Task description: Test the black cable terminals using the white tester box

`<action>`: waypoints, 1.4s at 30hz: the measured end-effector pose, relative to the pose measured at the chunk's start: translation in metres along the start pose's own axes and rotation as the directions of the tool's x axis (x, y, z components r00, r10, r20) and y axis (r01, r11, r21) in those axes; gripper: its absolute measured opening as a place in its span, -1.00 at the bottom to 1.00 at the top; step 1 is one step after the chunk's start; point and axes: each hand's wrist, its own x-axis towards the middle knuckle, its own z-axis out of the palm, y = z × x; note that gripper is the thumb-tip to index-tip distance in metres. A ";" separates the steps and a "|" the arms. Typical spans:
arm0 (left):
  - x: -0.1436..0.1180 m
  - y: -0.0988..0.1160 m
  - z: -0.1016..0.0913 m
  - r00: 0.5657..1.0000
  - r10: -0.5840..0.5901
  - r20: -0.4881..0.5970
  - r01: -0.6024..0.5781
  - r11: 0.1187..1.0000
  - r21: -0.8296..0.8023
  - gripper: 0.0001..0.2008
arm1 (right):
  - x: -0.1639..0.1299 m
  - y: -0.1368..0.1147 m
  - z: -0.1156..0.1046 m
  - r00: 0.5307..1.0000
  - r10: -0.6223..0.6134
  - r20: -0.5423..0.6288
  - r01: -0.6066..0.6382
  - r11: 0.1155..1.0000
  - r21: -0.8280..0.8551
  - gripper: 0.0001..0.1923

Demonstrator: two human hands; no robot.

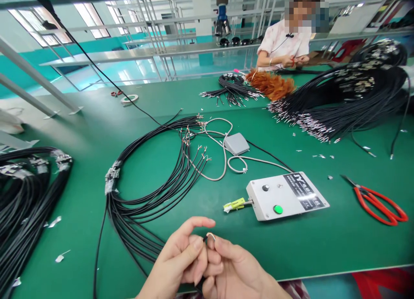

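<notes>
Two bare hands — left hand, right hand — pinched together on thin black cable end, smooth green table.

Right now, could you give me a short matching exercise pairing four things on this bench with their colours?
Things:
1. scissors
2. foot pedal
3. control box button
4. cable bundle

Colours:
A. black
B. green
C. red handles
D. grey

Pairs: 1-C, 2-D, 3-B, 4-A
</notes>
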 end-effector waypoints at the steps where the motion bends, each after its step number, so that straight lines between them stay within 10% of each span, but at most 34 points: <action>1: 0.000 -0.001 0.000 1.000 0.005 -0.004 -0.005 1.000 -0.024 -0.50 | 0.001 0.001 0.000 1.000 0.007 -0.014 -0.007 1.000 0.012 -0.67; 9: 0.002 -0.004 -0.006 0.999 0.029 0.022 -0.026 0.991 -0.132 -0.63 | 0.006 0.007 0.000 0.993 0.021 -0.114 -0.022 1.000 -0.006 -0.61; 14: 0.001 -0.005 -0.008 1.000 0.019 0.000 -0.018 0.991 -0.136 -0.57 | 0.007 0.012 0.001 0.971 -0.173 -0.163 0.132 0.963 -0.234 -0.55; 19: 0.001 -0.006 -0.008 1.000 0.017 0.001 -0.017 0.995 -0.094 -0.52 | -0.001 0.002 0.013 0.845 -0.514 -0.149 0.358 0.750 -0.557 -0.60; 26: 0.002 -0.008 -0.006 0.998 0.060 0.035 -0.059 0.998 -0.004 -0.53 | -0.005 -0.010 0.017 0.755 -0.648 -0.104 0.347 0.528 -0.775 -0.70; 42: -0.002 -0.008 0.010 0.996 0.038 -0.084 -0.022 0.982 0.186 -0.53 | -0.003 -0.001 0.008 0.700 -0.698 -0.154 0.390 0.553 -0.737 -0.63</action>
